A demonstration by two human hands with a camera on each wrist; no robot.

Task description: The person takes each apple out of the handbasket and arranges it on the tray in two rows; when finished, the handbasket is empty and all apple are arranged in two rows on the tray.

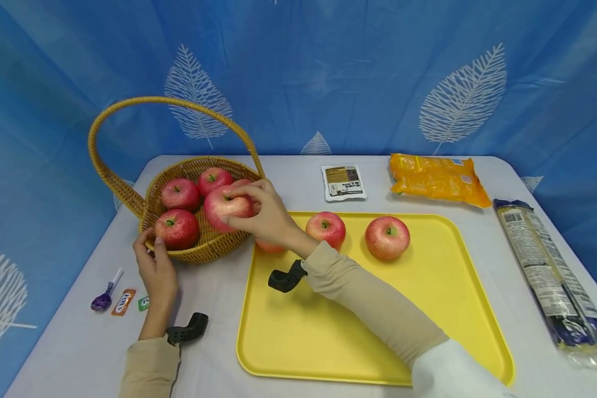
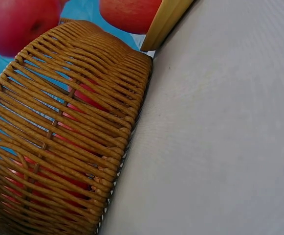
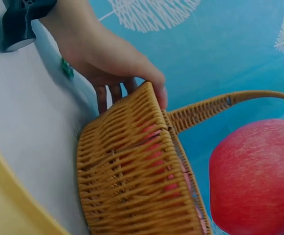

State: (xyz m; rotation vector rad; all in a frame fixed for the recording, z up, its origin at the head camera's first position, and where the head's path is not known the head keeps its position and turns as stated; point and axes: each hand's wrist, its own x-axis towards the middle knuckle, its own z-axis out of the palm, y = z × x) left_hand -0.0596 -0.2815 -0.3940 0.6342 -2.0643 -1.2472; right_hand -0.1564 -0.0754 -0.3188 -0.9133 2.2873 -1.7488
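A wicker basket (image 1: 211, 255) with a tall arched handle stands at the left, several red apples (image 1: 181, 193) inside. My left hand (image 1: 155, 271) grips its near left rim; the right wrist view shows the thumb over the rim and the fingers against the outer wall. My right hand (image 1: 271, 215) holds another apple (image 1: 220, 209) between thumb and fingers above the basket's right side, partly covering an apple behind it. On the yellow tray (image 1: 328, 331) sit two apples (image 1: 325, 229), (image 1: 387, 237), and a third (image 1: 270, 246) is mostly hidden under my right hand.
A lollipop (image 1: 102, 299) and small wrapped sweets (image 1: 124, 302) lie left of my left forearm. Behind the tray are a white-and-brown packet (image 1: 344, 183) and an orange bag (image 1: 438, 178). Long noodle-like packages (image 1: 552, 276) lie along the right edge. A blue curtain hangs behind.
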